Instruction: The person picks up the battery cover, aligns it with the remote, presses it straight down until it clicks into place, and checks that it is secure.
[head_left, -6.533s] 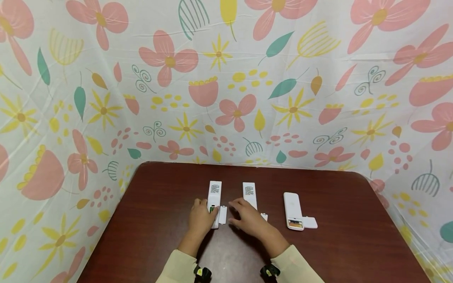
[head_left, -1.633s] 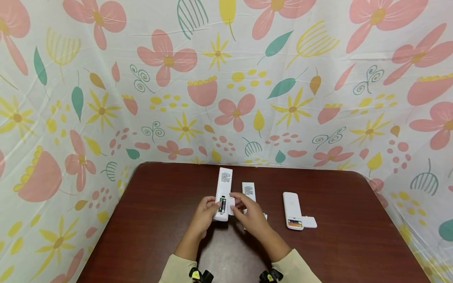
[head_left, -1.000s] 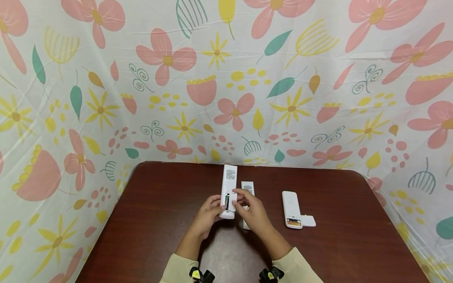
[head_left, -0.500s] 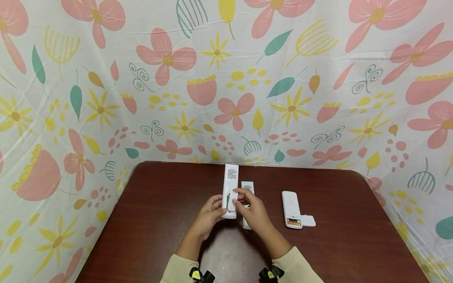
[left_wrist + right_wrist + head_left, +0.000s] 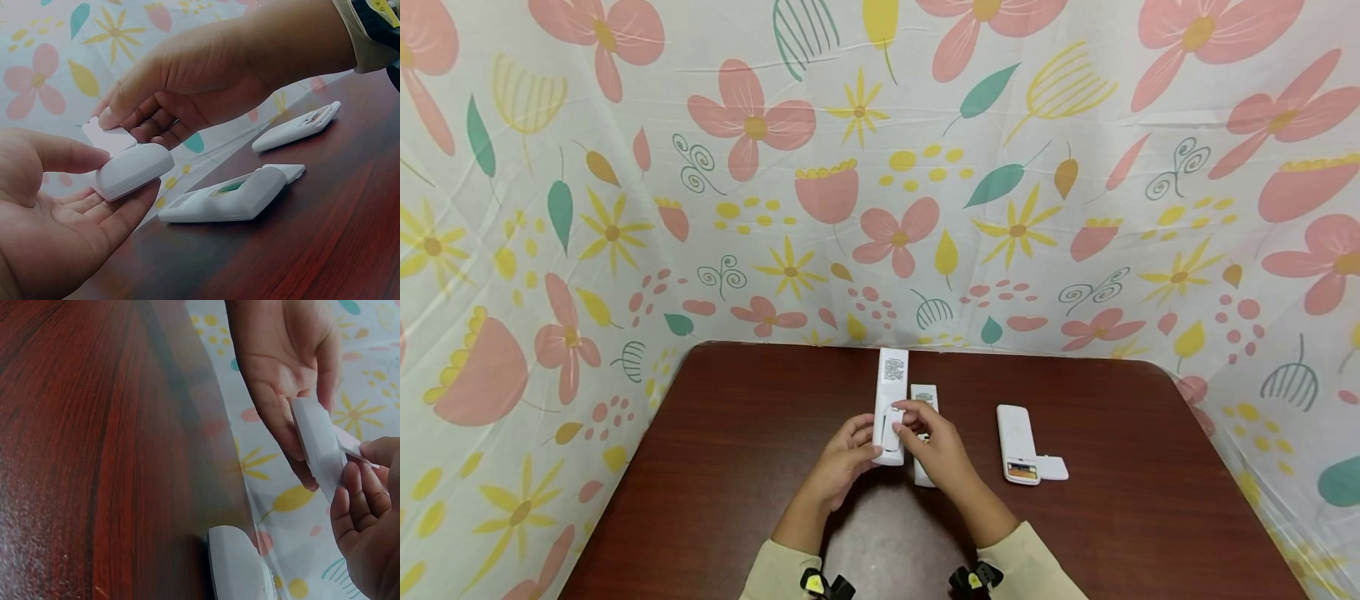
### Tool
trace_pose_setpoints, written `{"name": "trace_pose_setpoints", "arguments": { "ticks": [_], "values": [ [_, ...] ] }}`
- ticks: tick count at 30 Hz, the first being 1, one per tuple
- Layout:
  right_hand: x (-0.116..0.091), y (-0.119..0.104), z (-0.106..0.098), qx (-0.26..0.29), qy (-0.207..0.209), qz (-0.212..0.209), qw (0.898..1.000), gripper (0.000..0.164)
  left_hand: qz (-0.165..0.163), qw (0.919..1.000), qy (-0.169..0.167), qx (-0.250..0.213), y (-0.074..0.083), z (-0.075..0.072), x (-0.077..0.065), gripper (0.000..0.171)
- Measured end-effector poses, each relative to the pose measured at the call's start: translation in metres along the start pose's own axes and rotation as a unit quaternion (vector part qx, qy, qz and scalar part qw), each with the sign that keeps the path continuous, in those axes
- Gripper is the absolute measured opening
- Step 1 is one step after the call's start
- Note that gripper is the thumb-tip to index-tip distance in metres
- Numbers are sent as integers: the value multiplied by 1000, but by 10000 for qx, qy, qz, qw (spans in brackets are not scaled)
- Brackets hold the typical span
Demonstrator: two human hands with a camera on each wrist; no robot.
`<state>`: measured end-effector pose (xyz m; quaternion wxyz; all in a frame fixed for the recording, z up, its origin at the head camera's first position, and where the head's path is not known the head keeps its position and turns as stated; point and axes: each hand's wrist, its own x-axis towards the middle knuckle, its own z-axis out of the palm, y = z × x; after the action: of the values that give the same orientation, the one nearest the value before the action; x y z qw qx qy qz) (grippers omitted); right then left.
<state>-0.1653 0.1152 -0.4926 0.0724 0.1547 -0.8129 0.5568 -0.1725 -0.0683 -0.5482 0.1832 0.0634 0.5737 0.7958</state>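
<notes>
A white remote control point(image 5: 892, 375), back side up, is held raised off the table by my left hand point(image 5: 838, 462), thumb on its near end and fingers beneath. My right hand point(image 5: 943, 450) pinches a white battery cover point(image 5: 891, 429), which lies tilted over the battery compartment. From the left wrist view, the cover point(image 5: 109, 137) stands up at an angle from the remote's body point(image 5: 137, 169). In the right wrist view the cover's edge point(image 5: 353, 447) sits between right thumb and fingers. The batteries inside are hidden by the cover now.
A second white remote point(image 5: 925, 396) lies on the brown table point(image 5: 737, 500) beneath my right hand, its compartment uncovered. Farther right lies a third remote point(image 5: 1017, 429) with batteries showing and its cover point(image 5: 1052, 467) beside it. Floral cloth point(image 5: 895, 167) hangs behind the table.
The left hand has lifted the remote from the table and moved it rightward. The right hand has taken up the cover and tilted it over the compartment, hiding the batteries.
</notes>
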Motion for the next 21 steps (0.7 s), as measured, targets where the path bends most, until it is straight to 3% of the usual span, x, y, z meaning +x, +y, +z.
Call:
{"name": "trace_pose_setpoints", "arguments": {
  "ticks": [21],
  "values": [
    [0,-4,0,159,-133,329,9992,29,14,9998,53,-191,1,3,-1,58]
  ]
}}
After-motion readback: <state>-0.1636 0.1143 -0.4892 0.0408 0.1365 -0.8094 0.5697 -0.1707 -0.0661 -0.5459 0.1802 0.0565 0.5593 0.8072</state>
